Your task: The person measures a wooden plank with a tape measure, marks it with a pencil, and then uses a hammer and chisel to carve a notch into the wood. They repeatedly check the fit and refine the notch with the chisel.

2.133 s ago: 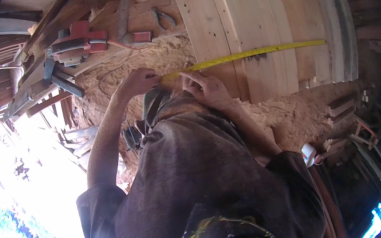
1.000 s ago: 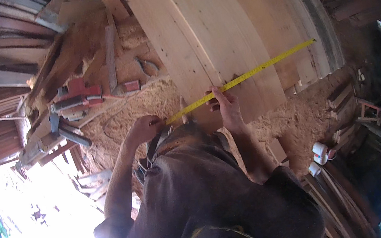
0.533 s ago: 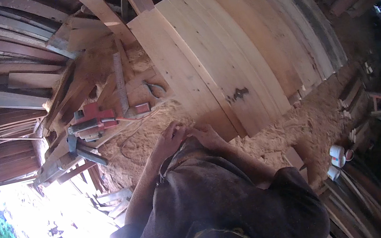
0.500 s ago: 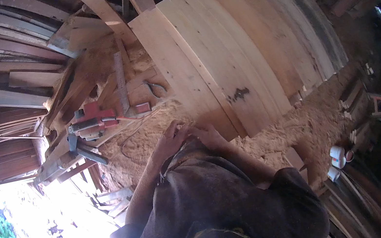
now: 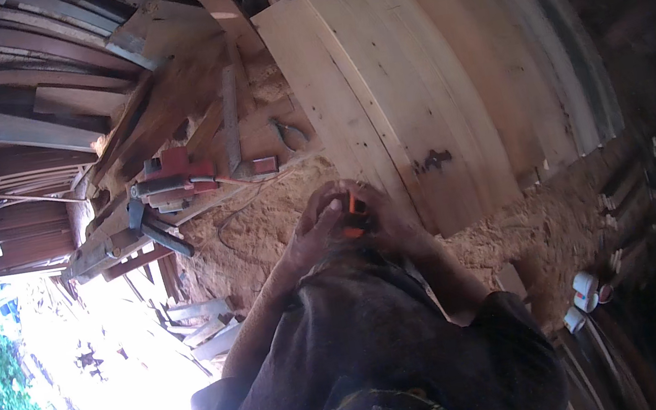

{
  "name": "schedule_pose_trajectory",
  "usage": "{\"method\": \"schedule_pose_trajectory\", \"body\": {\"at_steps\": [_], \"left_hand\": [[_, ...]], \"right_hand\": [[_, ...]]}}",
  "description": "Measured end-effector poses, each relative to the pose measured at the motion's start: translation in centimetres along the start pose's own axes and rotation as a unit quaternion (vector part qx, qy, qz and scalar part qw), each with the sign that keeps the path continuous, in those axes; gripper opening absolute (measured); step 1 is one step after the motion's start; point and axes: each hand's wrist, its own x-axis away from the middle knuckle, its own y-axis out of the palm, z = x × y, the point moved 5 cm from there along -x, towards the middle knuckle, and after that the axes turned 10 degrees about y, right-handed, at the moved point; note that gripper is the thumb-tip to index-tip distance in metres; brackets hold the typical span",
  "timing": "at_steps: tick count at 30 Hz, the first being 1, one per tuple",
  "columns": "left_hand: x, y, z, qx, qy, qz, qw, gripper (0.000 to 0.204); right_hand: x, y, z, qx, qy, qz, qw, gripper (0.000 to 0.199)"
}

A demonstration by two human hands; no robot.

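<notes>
Close in front of my body, both hands meet around a small orange-and-black tape measure point(image 5: 354, 216). My right hand point(image 5: 388, 217) is wrapped round its right side. My left hand point(image 5: 319, 222) is curled against its left side, with the thumb near its top. The fingers hide much of the tape measure. Just beyond my hands lies a row of wide, pale planks point(image 5: 413, 90) side by side, one with a dark knot near its close end.
To the left, a red power planer point(image 5: 176, 181) rests on timber near a hammer point(image 5: 158, 230). A metal square point(image 5: 232, 122) and pliers point(image 5: 288, 133) lie beyond. Sawdust point(image 5: 263, 223) covers the ground. White containers point(image 5: 584, 291) stand at right; stacked boards point(image 5: 19, 124) line the far left.
The orange-and-black tape measure has come into sight between my hands, which were together at my waist before. My hands have come slightly higher, and the view has shifted a little.
</notes>
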Motion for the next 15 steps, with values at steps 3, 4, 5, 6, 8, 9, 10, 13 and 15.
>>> {"method": "schedule_pose_trajectory", "body": {"at_steps": [3,4,5,6,8,9,10,13,15], "left_hand": [[0.3,0.1,1.6,-0.011,0.033,0.034,0.999,0.062],[0.9,-0.5,1.3,-0.035,0.032,0.047,0.998,0.060],[1.4,-1.2,1.1,-0.057,0.031,0.061,0.996,0.058],[1.8,-2.1,0.4,-0.045,0.025,0.071,0.996,0.055],[3.3,-3.8,-1.2,-0.019,0.012,0.094,0.995,0.051],[4.0,-4.5,-1.2,-0.066,0.032,0.113,0.991,0.050],[4.8,-5.2,-1.1,-0.112,0.051,0.133,0.983,0.050],[7.3,-7.2,-1.6,-0.123,0.043,0.208,0.969,0.047],[8.4,-8.5,-2.5,-0.091,0.018,0.246,0.965,0.046]], "right_hand": [[-1.7,-3.0,1.5,-0.209,0.183,0.042,0.960,0.041],[-2.0,-4.8,1.4,-0.149,0.151,0.079,0.974,0.036],[-2.5,-6.8,1.0,-0.087,0.114,0.112,0.983,0.030],[-2.4,-9.2,0.2,-0.049,0.081,0.169,0.981,0.027],[-2.0,-12.7,-2.6,0.043,0.001,0.315,0.948,0.023],[-2.4,-15.4,-3.8,0.035,0.026,0.330,0.943,0.032],[-2.8,-17.9,-5.0,0.028,0.051,0.342,0.938,0.044],[-3.4,-24.1,-6.9,0.080,0.043,0.404,0.910,0.045],[-3.8,-26.5,-7.3,0.131,0.041,0.434,0.891,0.045]]}}
